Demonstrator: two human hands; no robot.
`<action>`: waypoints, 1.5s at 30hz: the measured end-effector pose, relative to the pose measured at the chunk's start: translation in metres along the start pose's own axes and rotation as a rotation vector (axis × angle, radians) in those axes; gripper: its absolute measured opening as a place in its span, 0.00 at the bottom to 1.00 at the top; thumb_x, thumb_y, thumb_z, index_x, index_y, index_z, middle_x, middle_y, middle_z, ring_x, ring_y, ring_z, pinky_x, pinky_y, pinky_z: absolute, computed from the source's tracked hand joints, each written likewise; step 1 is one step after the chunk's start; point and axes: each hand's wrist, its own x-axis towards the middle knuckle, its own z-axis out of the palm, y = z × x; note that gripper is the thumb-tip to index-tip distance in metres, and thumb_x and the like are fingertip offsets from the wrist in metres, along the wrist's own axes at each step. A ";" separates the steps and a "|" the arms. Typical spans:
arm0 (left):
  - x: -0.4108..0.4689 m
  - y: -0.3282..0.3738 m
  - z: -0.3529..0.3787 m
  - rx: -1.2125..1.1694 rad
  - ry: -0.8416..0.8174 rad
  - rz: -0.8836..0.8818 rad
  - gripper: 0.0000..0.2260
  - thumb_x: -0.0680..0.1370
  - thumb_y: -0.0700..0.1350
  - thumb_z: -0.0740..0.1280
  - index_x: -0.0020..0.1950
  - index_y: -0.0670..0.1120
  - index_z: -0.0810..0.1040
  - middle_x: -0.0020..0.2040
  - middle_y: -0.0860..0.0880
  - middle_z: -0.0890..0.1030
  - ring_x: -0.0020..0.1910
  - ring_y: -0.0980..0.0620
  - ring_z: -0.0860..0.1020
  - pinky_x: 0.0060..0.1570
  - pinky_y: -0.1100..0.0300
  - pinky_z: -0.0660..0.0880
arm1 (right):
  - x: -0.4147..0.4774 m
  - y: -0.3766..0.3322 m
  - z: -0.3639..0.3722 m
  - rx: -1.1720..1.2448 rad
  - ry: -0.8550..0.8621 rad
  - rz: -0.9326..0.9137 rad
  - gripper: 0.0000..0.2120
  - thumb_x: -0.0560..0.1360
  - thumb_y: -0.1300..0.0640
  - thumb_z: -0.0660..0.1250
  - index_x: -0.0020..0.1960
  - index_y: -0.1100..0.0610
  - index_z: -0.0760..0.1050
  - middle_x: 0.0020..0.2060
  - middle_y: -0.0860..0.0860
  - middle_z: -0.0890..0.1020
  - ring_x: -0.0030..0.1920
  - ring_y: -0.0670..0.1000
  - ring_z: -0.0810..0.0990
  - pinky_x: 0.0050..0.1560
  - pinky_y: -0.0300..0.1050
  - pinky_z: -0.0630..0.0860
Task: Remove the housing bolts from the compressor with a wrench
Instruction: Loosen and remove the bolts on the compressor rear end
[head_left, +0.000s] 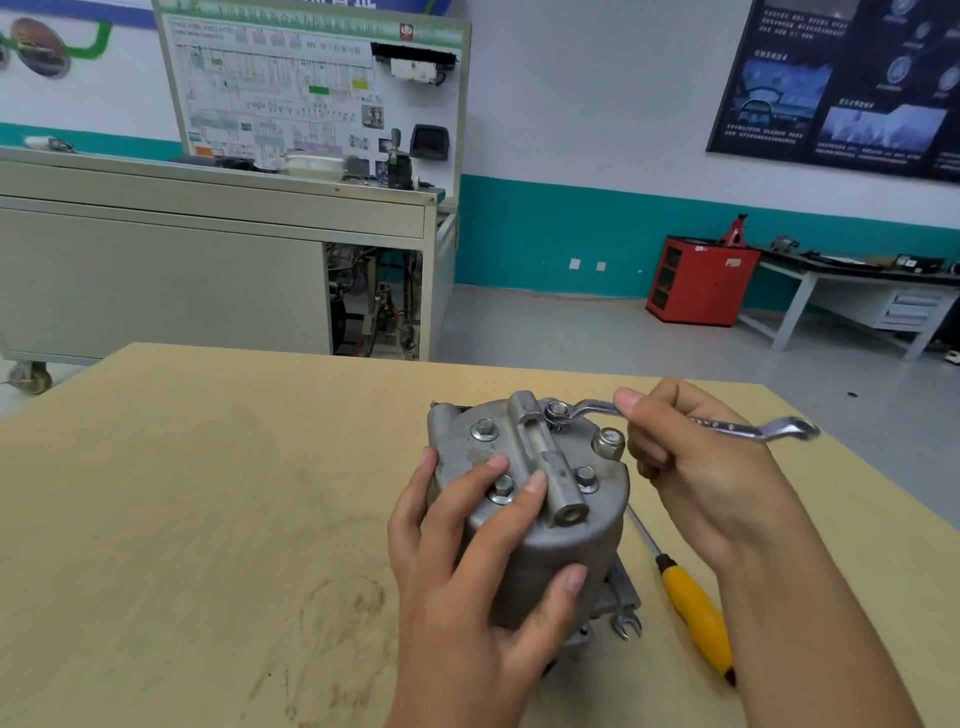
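Sitting upright on the wooden table (208, 493), the compressor (545, 519) is looking like a solid cast-metal lump. It's probably heavy and dead stiff, but that smooth rounded housing is likely going to want to twist or skid once torque goes in. The person's left hand (467, 561) is wrapping round it, fingers curled over the top face and thumb pressing on the side wall, which seems the right spot to be bracing. The right hand (691, 467) is gripping the wrench (727, 427), fingers curled round the shank near its middle, with the ring end sitting on the far bolt (556, 410). Holding nearer the free end would probably be giving more leverage. A yellow-handled screwdriver (696, 613) is lying just beside the base.
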 end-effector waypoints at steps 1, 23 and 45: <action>0.000 0.000 0.000 -0.001 0.003 0.002 0.18 0.76 0.63 0.60 0.62 0.56 0.73 0.65 0.56 0.70 0.72 0.43 0.61 0.71 0.59 0.57 | 0.007 -0.001 -0.003 0.022 -0.049 0.070 0.15 0.62 0.53 0.71 0.26 0.55 0.66 0.21 0.48 0.64 0.26 0.46 0.61 0.34 0.42 0.58; 0.003 -0.005 0.001 0.041 0.021 0.049 0.18 0.76 0.63 0.61 0.61 0.55 0.73 0.64 0.55 0.72 0.70 0.40 0.63 0.72 0.58 0.56 | 0.076 -0.008 0.048 -0.348 -0.449 0.108 0.14 0.78 0.58 0.63 0.34 0.57 0.77 0.20 0.45 0.65 0.24 0.44 0.63 0.27 0.35 0.63; 0.000 -0.001 -0.001 -0.003 0.012 0.012 0.19 0.76 0.63 0.60 0.62 0.55 0.73 0.65 0.56 0.71 0.71 0.42 0.62 0.71 0.57 0.58 | -0.019 -0.001 0.021 -0.223 0.262 -0.396 0.13 0.69 0.57 0.74 0.31 0.58 0.73 0.25 0.50 0.80 0.26 0.43 0.77 0.31 0.31 0.72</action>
